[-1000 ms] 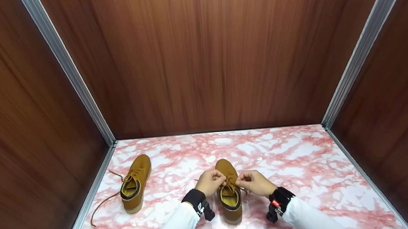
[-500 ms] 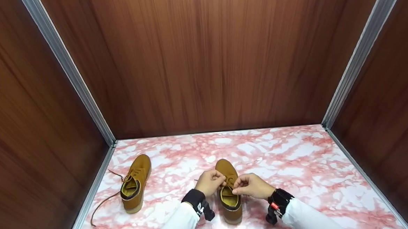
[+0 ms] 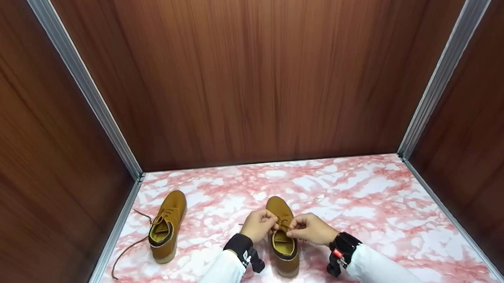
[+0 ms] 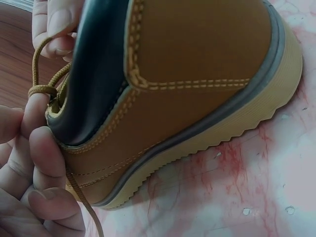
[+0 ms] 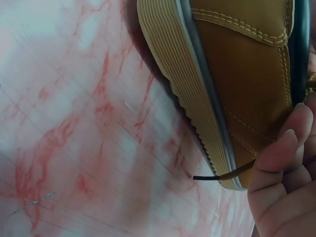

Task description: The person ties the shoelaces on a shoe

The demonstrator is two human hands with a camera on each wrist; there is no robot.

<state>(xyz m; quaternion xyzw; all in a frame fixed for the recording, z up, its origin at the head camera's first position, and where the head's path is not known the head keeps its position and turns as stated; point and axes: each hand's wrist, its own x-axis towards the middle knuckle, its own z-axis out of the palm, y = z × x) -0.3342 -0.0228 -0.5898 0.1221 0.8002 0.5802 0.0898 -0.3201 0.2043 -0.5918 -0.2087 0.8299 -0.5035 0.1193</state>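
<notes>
A tan lace-up shoe stands in the middle front, toe pointing away. My left hand is at its left side, pinching the shoelace at the knot. From the right, my right hand pinches a loop of the same shoelace over the shoe's opening. In the left wrist view that loop runs up from the knot to the right hand's fingertips. A dark-tipped lace end sticks out beside the right hand in the right wrist view. One loose lace length hangs below the left hand's fingers.
A second tan shoe stands at the left, its lace end trailing on the floor. The pink and white marbled surface is bounded by brown wood-grain walls with metal corner rails.
My right hand has moved left and inward over the shoe's opening, then up slightly, and now draws on the lace loop. The left hand and both shoes have stayed nearly in place.
</notes>
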